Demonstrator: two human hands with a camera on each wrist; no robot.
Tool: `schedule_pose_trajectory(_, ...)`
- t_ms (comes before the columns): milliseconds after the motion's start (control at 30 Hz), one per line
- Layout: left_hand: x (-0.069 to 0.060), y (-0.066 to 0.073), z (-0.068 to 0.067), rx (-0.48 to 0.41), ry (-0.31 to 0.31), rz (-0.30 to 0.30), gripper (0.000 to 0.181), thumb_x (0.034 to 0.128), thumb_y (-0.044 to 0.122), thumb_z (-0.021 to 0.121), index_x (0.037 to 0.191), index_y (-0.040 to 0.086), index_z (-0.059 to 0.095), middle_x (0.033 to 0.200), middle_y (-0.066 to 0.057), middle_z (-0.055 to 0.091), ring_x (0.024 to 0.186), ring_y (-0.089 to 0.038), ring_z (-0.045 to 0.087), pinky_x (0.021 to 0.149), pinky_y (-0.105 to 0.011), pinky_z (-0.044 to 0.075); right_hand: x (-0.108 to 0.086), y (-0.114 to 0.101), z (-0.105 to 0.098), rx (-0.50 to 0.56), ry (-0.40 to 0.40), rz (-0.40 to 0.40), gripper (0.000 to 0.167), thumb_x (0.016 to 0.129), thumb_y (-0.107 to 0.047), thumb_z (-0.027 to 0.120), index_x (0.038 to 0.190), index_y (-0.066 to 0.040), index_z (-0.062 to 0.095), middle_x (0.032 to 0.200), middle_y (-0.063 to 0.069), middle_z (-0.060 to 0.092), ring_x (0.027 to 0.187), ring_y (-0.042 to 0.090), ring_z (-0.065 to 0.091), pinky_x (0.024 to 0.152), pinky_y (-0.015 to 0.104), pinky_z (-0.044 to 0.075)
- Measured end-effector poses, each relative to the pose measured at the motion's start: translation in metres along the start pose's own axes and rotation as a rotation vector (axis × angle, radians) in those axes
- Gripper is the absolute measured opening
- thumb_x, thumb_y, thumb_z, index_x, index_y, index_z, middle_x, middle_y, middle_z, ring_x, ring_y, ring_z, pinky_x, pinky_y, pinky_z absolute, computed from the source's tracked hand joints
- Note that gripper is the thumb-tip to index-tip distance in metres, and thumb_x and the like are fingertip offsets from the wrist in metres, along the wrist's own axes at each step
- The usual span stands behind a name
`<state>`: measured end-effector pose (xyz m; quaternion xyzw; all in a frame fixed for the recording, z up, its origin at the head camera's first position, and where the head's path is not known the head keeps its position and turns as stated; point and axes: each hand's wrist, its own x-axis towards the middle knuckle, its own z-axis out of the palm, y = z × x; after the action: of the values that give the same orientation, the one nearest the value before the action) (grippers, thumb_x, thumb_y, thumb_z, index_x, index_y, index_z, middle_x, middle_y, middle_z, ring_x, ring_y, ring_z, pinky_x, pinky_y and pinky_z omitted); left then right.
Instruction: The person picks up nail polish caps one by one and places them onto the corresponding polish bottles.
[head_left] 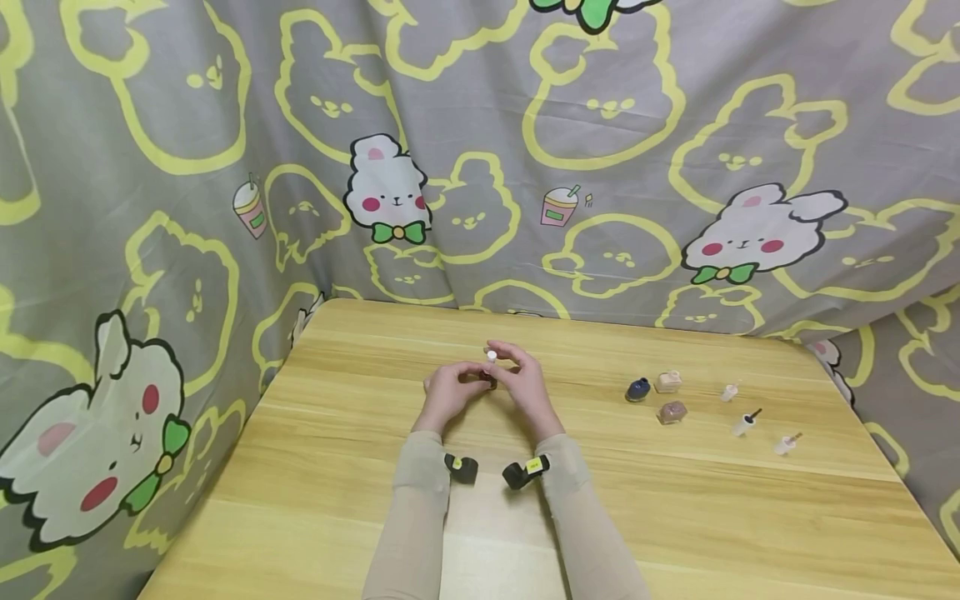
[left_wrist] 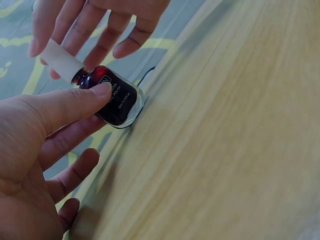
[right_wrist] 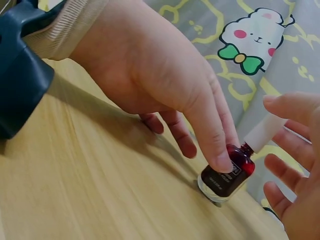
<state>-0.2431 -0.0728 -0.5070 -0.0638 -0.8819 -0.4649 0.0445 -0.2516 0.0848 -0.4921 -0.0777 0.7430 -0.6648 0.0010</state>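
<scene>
The left hand (head_left: 453, 389) pinches the red bottle (left_wrist: 120, 102) between thumb and finger; the right hand (head_left: 527, 387) has fingers around its white cap (left_wrist: 63, 61), whether gripping I cannot tell; on the surface (head_left: 337, 500), right of the fingers, stand three bottles (head_left: 672, 412), then three brush caps (head_left: 744, 426).

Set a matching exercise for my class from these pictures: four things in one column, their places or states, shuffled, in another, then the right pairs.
Things
1. Dark red nail polish bottle
2. Dark blue nail polish bottle
3. Left hand
4. Three loose brush caps

Places or states
A. Farthest right of the things on the table
B. Has a white cap at its neck
C. Uncapped, just left of the pale beige bottle
D. Pinching the body of a bottle

Right pairs
1-B, 2-C, 3-D, 4-A
</scene>
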Motion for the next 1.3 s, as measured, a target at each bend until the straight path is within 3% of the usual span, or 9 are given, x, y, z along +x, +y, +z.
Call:
schedule_pose_trajectory(133, 0.0002, -0.0005, 0.0005, -0.01, 0.002, 0.002, 0.025, 0.0779, 0.027, 0.081, 0.102, 0.024, 0.076, 0.107, 0.004, 0.075, 0.108, -0.023, 0.066, 0.098, -0.05, 0.022, -0.001, -0.0003, -0.0002, -0.009, 0.04, -0.004, 0.036, 0.086, -0.009, 0.073, 0.121, -0.005, 0.066, 0.121, 0.018, 0.065, 0.096, 0.024, 0.063, 0.075, 0.023, 0.051)
schedule_pose_trajectory(233, 0.0004, -0.0004, 0.0011, -0.009, 0.011, 0.008, 0.025, 0.0777, 0.027, 0.081, 0.101, 0.024, 0.076, 0.106, 0.004, 0.076, 0.107, -0.022, 0.067, 0.096, -0.049, 0.023, -0.0017, -0.0004, 0.0019, -0.038, 0.091, -0.022, 0.032, 0.084, -0.012, 0.075, 0.115, -0.006, 0.067, 0.114, 0.014, 0.067, 0.1, 0.019, 0.059, 0.077, 0.022, 0.048)
schedule_pose_trajectory(467, -0.0009, 0.0019, 0.001, -0.009, 0.022, 0.014, 0.025, 0.0768, 0.027, 0.082, 0.101, 0.025, 0.076, 0.106, 0.005, 0.076, 0.106, -0.02, 0.068, 0.095, -0.048, 0.024, -0.003, -0.0013, 0.0064, -0.123, 0.164, -0.099, 0.025, 0.082, -0.012, 0.077, 0.101, -0.004, 0.063, 0.101, 0.013, 0.068, 0.099, 0.024, 0.06, 0.078, 0.025, 0.045)
schedule_pose_trajectory(800, -0.0006, 0.0019, 0.0013, -0.002, 0.021, 0.005, 0.025, 0.0759, 0.027, 0.082, 0.1, 0.024, 0.076, 0.107, 0.004, 0.075, 0.106, -0.021, 0.067, 0.096, -0.048, 0.024, -0.0047, -0.0071, 0.0048, -0.169, 0.12, -0.114, 0.021, 0.083, -0.013, 0.076, 0.101, -0.006, 0.068, 0.104, 0.012, 0.069, 0.102, 0.023, 0.059, 0.084, 0.029, 0.043)
schedule_pose_trajectory(967, 0.0, 0.002, 0.0014, 0.01, 0.011, -0.002, 0.026, 0.0766, 0.028, 0.082, 0.102, 0.025, 0.076, 0.108, 0.005, 0.075, 0.108, -0.021, 0.067, 0.096, -0.048, 0.024, -0.0065, -0.0092, 0.0066, -0.184, 0.144, -0.117, 0.021, 0.083, -0.012, 0.076, 0.098, -0.005, 0.064, 0.099, 0.014, 0.068, 0.101, 0.028, 0.06, 0.083, 0.032, 0.043)
schedule_pose_trajectory(1100, 0.0001, 0.0016, 0.0012, 0.013, 0.011, 0.002, 0.026, 0.0774, 0.029, 0.081, 0.102, 0.023, 0.076, 0.107, 0.004, 0.075, 0.108, -0.022, 0.067, 0.095, -0.049, 0.024, -0.0067, -0.0086, 0.0077, -0.189, 0.145, -0.111, 0.026, 0.083, -0.013, 0.076, 0.104, -0.006, 0.063, 0.101, 0.014, 0.067, 0.101, 0.028, 0.059, 0.081, 0.032, 0.043)
schedule_pose_trajectory(1300, 0.0, 0.0006, 0.0002, 0.015, 0.007, -0.003, 0.024, 0.0785, 0.029, 0.081, 0.101, 0.023, 0.076, 0.106, 0.004, 0.076, 0.108, -0.023, 0.067, 0.098, -0.052, 0.024, -0.0046, -0.0062, 0.0048, -0.166, 0.077, -0.091, 0.044, 0.084, -0.018, 0.076, 0.125, -0.009, 0.062, 0.118, 0.008, 0.067, 0.111, 0.023, 0.056, 0.088, 0.035, 0.045)
